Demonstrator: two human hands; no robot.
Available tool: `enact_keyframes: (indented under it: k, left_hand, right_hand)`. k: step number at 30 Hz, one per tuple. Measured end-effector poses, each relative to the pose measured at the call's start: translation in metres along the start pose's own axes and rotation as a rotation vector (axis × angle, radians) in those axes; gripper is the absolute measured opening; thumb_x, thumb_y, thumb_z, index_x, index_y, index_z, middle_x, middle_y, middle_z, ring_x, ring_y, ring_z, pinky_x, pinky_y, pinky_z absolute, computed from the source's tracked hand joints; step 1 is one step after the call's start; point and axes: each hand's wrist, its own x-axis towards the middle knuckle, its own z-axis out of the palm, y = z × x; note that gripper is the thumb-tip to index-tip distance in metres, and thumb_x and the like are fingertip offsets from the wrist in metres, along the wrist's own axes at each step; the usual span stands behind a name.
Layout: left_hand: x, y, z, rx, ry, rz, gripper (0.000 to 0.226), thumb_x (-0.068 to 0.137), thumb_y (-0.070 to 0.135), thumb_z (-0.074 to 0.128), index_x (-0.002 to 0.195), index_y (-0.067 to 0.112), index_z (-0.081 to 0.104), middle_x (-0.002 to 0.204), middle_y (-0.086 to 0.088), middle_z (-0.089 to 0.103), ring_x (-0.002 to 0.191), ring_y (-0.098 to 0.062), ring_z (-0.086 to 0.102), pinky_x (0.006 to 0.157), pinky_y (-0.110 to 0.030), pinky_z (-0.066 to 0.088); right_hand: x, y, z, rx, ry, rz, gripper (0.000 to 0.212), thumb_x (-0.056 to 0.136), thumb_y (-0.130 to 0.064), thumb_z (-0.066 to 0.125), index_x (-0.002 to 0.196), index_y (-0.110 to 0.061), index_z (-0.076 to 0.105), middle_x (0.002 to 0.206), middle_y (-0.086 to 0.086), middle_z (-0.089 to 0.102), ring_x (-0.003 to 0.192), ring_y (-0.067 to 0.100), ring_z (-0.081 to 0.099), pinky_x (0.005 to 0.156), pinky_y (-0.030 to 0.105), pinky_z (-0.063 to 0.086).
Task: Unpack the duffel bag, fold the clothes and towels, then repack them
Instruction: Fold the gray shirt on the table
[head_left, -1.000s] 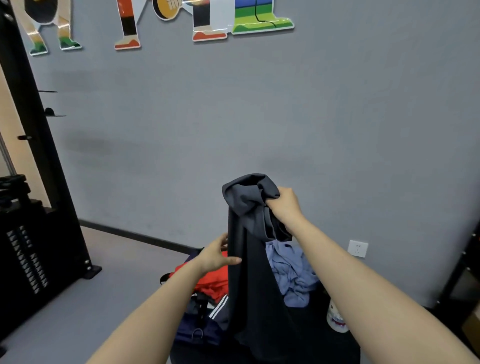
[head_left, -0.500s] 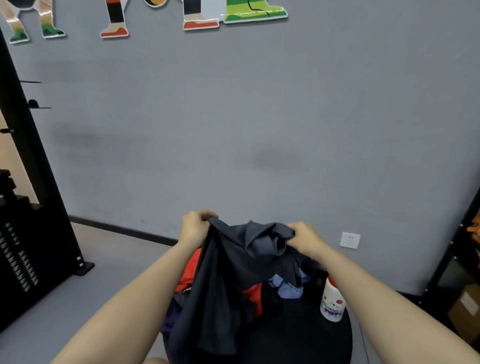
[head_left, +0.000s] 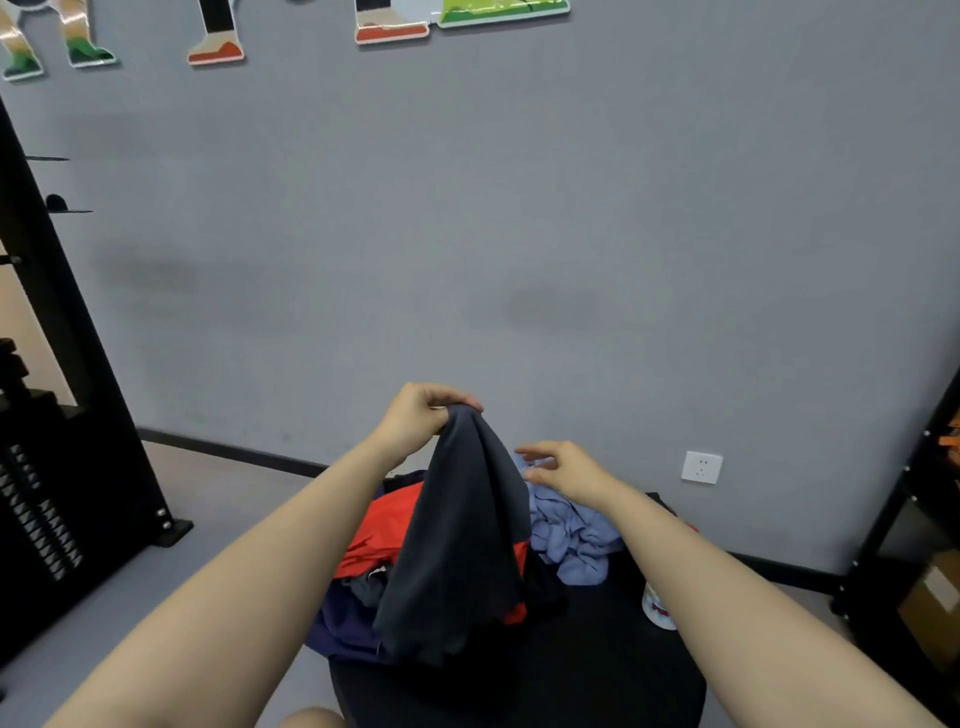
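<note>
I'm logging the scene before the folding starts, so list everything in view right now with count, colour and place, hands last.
dark grey garment: 1, charcoal, hanging from the left hand over the pile
red garment: 1, red-orange, in the pile, left of the dark grey garment
light blue garment: 1, pale blue, crumpled, below the right hand
navy garment: 1, dark blue, at the pile's near-left edge
black surface: 1, black, under the clothes
white bottle: 1, white with print, mostly hidden by the right forearm
wall socket: 1, white, low on the grey wall
black rack: 1, black, far left
left hand: pinches the garment's top
right hand: fingers loosely curled, holds nothing
</note>
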Motion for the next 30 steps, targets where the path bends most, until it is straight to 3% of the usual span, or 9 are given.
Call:
enact_keyframes:
  k: [3,5,8,11,13,16,21,26,30]
  left_hand:
    - [-0.003,0.004,-0.004,-0.032,-0.058,0.003,0.043,0.082,-0.020,0.042,0.088,0.009,0.072,0.080,0.014,0.071,0.074,0.007,0.064,0.067,-0.011,0.050]
    - [-0.005,0.004,-0.004,-0.033,-0.096,0.004,0.042,0.083,-0.020,0.041,0.091,0.008,0.071,0.085,0.008,0.070,0.075,0.006,0.064,0.068,-0.011,0.050]
    - [-0.007,-0.007,-0.008,0.003,-0.177,-0.002,0.035,0.085,-0.017,0.047,0.087,0.007,0.071,0.082,0.010,0.072,0.076,0.005,0.065,0.074,-0.012,0.051]
    - [-0.010,-0.026,-0.021,0.130,-0.273,-0.043,0.038,0.082,-0.019,0.050,0.080,0.014,0.069,0.072,0.019,0.070,0.074,0.008,0.064,0.073,-0.009,0.048]
    - [-0.014,-0.042,-0.027,0.263,-0.346,-0.112,0.039,0.080,-0.022,0.048,0.087,0.010,0.069,0.075,0.017,0.070,0.069,0.012,0.062,0.068,-0.006,0.046]
    - [-0.018,-0.058,-0.022,0.274,-0.386,-0.192,0.032,0.084,-0.020,0.051,0.102,0.003,0.064,0.094,-0.008,0.067,0.073,0.002,0.065,0.070,-0.008,0.049]
    - [-0.022,-0.045,0.023,0.108,-0.328,-0.197,0.041,0.081,0.019,0.075,0.118,0.017,0.059,0.109,0.000,0.065,0.102,-0.011,0.061,0.088,-0.018,0.049]
    - [-0.014,-0.035,0.047,0.294,-0.100,-0.108,0.017,0.080,0.014,0.073,0.095,0.009,0.066,0.076,0.002,0.059,0.074,-0.012,0.052,0.054,-0.009,0.036]
    - [-0.002,-0.032,0.036,0.241,0.086,-0.100,0.012,0.080,0.007,0.069,0.091,0.002,0.069,0.077,-0.006,0.061,0.076,-0.015,0.053,0.058,-0.022,0.038]
  right_hand:
    - [-0.001,-0.003,0.010,0.054,-0.091,0.011,0.051,0.090,-0.011,0.063,0.138,-0.018,0.048,0.133,-0.006,0.052,0.123,0.011,0.047,0.104,0.029,0.040]
    - [-0.001,-0.003,0.019,0.085,-0.127,0.026,0.040,0.091,-0.006,0.060,0.130,-0.011,0.055,0.110,-0.018,0.060,0.103,-0.003,0.052,0.095,0.017,0.042]
    - [0.006,0.003,0.028,0.081,-0.053,0.048,0.010,0.090,-0.003,0.062,0.092,-0.009,0.069,0.058,-0.026,0.063,0.065,-0.009,0.058,0.067,0.007,0.046]
    - [0.007,0.005,0.024,0.105,0.072,0.054,0.009,0.087,-0.005,0.066,0.092,-0.007,0.073,0.086,-0.003,0.073,0.086,0.011,0.066,0.085,0.028,0.053]
    - [0.007,0.003,0.017,0.076,0.165,0.059,0.018,0.086,-0.005,0.066,0.103,-0.005,0.073,0.102,0.008,0.072,0.097,0.017,0.066,0.090,0.030,0.051]
    - [0.010,-0.007,0.011,0.016,0.200,0.026,0.019,0.086,-0.003,0.064,0.103,-0.005,0.073,0.102,0.009,0.072,0.095,0.016,0.066,0.083,0.023,0.050]
    - [0.016,-0.032,0.017,-0.131,0.180,-0.072,0.020,0.084,-0.007,0.064,0.101,-0.007,0.074,0.100,0.010,0.073,0.095,0.019,0.067,0.089,0.030,0.051]
    - [0.021,-0.044,0.021,-0.024,0.209,-0.106,0.018,0.081,-0.009,0.068,0.099,-0.012,0.074,0.094,0.007,0.073,0.092,0.016,0.067,0.087,0.029,0.052]
    - [0.017,-0.021,0.013,0.197,0.138,-0.044,0.035,0.078,-0.013,0.077,0.111,-0.008,0.067,0.104,0.009,0.069,0.097,0.017,0.063,0.094,0.031,0.050]
